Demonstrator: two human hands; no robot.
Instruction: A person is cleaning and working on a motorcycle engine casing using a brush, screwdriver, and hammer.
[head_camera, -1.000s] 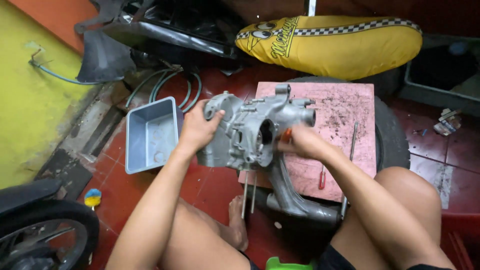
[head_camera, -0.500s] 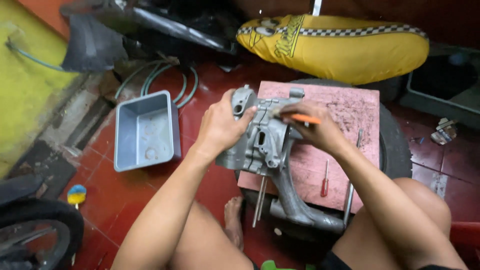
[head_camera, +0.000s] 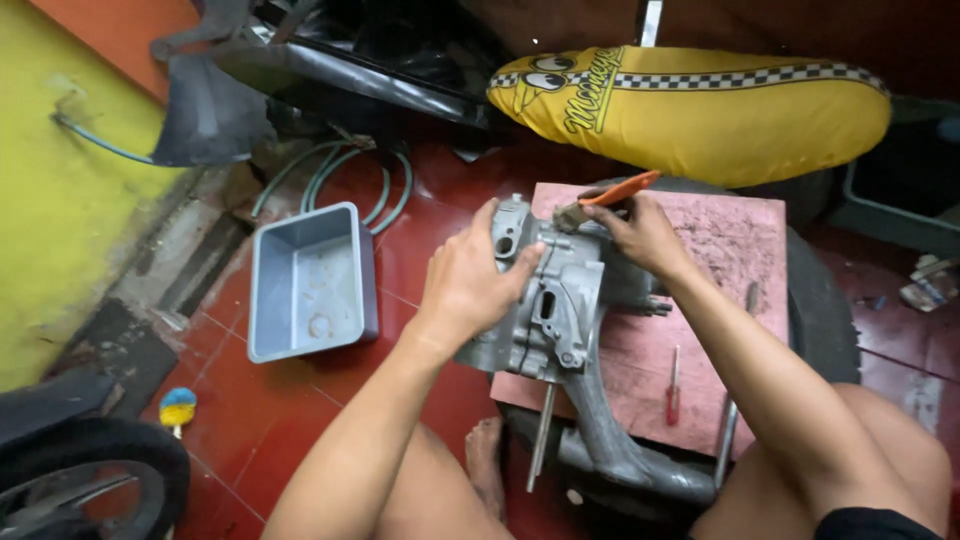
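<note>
Scrubbing the engine case (head_camera: 560, 300) on the pink board (head_camera: 730, 260), left hand (head_camera: 470, 280) clamped on its side, right hand (head_camera: 640, 235) gripping an orange brush (head_camera: 610, 195); next probably means turning the case.

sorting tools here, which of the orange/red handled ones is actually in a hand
The orange-handled brush, gripped by the right hand against the engine casing. The red-handled screwdriver lies untouched on the pink board.
</note>
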